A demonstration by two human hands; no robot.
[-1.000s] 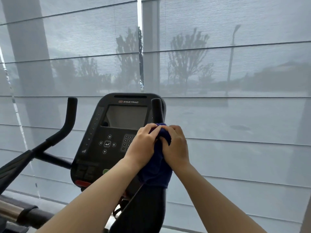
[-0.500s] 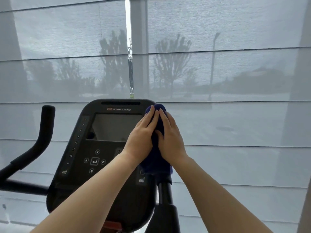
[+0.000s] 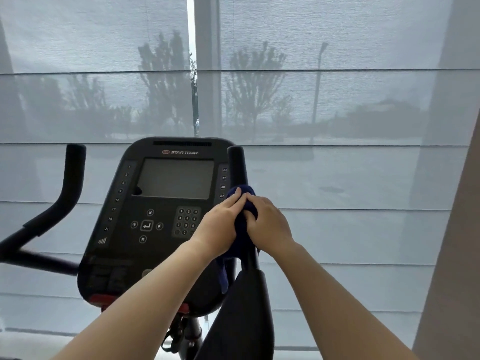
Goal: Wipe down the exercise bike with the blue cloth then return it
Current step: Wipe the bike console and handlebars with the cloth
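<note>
The exercise bike's black console [image 3: 166, 203] with its grey screen fills the middle of the head view. Its right handlebar post [image 3: 237, 165] rises just right of the console. The blue cloth [image 3: 245, 201] is wrapped around that post, partway down it. My left hand [image 3: 220, 227] and my right hand [image 3: 267, 224] both clasp the cloth around the post, one from each side. A tail of the cloth hangs down below my hands. The post's top end shows bare above the cloth.
The left handlebar [image 3: 70, 183] curves up at the left of the console. A window with grey translucent blinds [image 3: 337, 100] spans the whole background. A pale wall or column edge [image 3: 457, 255] stands at the far right.
Both hands have slid the cloth down the right handlebar post from its top end, which now shows bare. The camera view has also shifted.
</note>
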